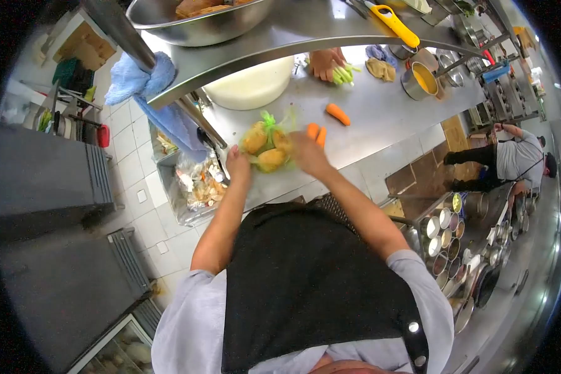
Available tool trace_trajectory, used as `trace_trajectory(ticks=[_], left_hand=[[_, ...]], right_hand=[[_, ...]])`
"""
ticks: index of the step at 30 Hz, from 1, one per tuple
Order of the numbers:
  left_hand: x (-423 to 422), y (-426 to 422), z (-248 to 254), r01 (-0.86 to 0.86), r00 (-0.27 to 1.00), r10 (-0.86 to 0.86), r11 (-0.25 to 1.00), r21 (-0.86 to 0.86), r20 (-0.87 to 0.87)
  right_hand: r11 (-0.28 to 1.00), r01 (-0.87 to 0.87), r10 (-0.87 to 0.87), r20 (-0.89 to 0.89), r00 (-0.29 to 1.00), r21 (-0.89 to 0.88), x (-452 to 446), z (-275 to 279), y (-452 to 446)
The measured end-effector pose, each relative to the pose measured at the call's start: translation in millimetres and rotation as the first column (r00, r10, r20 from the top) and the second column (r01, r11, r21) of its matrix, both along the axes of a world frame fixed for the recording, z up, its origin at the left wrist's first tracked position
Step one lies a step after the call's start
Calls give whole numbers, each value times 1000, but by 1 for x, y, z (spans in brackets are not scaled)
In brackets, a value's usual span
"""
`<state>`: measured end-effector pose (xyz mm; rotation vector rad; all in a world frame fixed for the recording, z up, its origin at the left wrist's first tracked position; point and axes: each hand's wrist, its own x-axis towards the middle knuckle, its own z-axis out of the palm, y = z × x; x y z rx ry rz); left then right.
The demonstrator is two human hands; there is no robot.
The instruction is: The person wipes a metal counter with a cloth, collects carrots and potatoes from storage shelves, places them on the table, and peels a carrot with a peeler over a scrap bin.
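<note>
1. The long, grey stainless-steel table [386, 112] gives a flat support within arm's reach.
2. The big, round, cream-white tub [252, 87] stands behind the work, probably to keep the near edge usable.
3. The clear-plastic-lined scrap bin [196, 187] sits beside the table's left end, presumably handy for waste.
4. The thin, see-through green bag [272, 160] of rounded yellow-brown potatoes rests near the table's front edge, between both hands.
5. The left hand [237, 163] pinches its left side, likely steadying it; the right hand [308, 153] is blurred, its grip unclear.
6. Smooth orange carrots [338, 114] lie loose to the right, apparently out of the way.
</note>
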<state>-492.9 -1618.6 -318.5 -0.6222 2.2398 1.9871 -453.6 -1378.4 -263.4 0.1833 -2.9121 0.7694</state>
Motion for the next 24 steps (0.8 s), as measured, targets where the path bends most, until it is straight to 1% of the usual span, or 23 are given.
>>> trace_trajectory(ticks=[1,2,3,5,6,7,8,9,10,11,12,13,14,15,16,17,18,19,20,21,22,23,24], left_hand=[[12,-2,-2,61,997,-68,985,-163,-35],[21,-4,-20,99,982,-149,927,-362,-113],[28,-6,-36,111,954,-243,830,-547,-175],[35,-13,-55,55,980,-115,939,-340,-161],[39,-12,-58,20,989,-54,973,-230,-141],[45,-6,7,-34,981,0,984,175,195],[47,-13,-7,-51,989,8,954,296,145],[46,-19,-20,-49,996,13,907,419,89],[54,-11,3,-84,995,61,945,317,81],[60,-15,-4,-63,998,57,952,299,28],[70,-9,10,-42,998,46,993,111,-33],[81,-1,26,-33,994,25,996,-83,-103],[95,6,30,-42,974,-5,978,-205,-227],[109,4,21,-32,936,-113,916,-401,-333],[125,20,36,-58,937,-114,882,-467,-331],[144,46,58,-72,927,-123,868,-491,-355],[153,60,64,107,936,-255,862,-495,-242],[162,76,66,275,917,-377,835,-476,-131],[168,93,67,431,871,-490,787,-442,-23],[179,117,65,522,826,-564,766,-376,-2],[190,144,59,605,774,-634,732,-311,14],[200,166,49,712,695,-719,688,-141,2],[209,187,43,792,610,-792,610,33,-26]], right_hand=[[982,-110,114,-14,993,155,10,1,-16],[983,-90,82,54,995,159,19,18,-29],[984,-69,49,120,992,164,25,27,-32],[943,2,-11,24,1000,334,25,-6,-6],[960,37,-46,25,999,277,30,-7,4],[973,72,-80,26,996,219,34,-9,14],[993,114,-115,77,990,17,40,16,20],[991,106,-102,56,993,-85,46,25,34],[978,93,-88,33,996,-186,53,34,48],[983,26,-36,-54,998,-180,68,29,64],[985,-38,15,-137,990,-166,85,28,78],[975,5,-17,-50,999,-223,101,34,92],[957,51,-42,37,998,-284,114,40,106],[961,63,-27,135,990,-270,127,52,126],[963,70,-7,236,972,-260,143,68,149],[965,71,20,341,940,-252,163,74,172],[965,106,-21,331,944,-240,184,46,198],[965,133,-57,318,946,-224,205,7,227],[976,179,-107,438,893,-127,229,-16,256],[978,208,-160,544,824,-27,253,-31,283],[985,171,-131,700,702,13,269,-38,309],[991,127,-105,827,552,41,286,-44,333],[987,142,-29,774,632,-78,313,-83,354]])
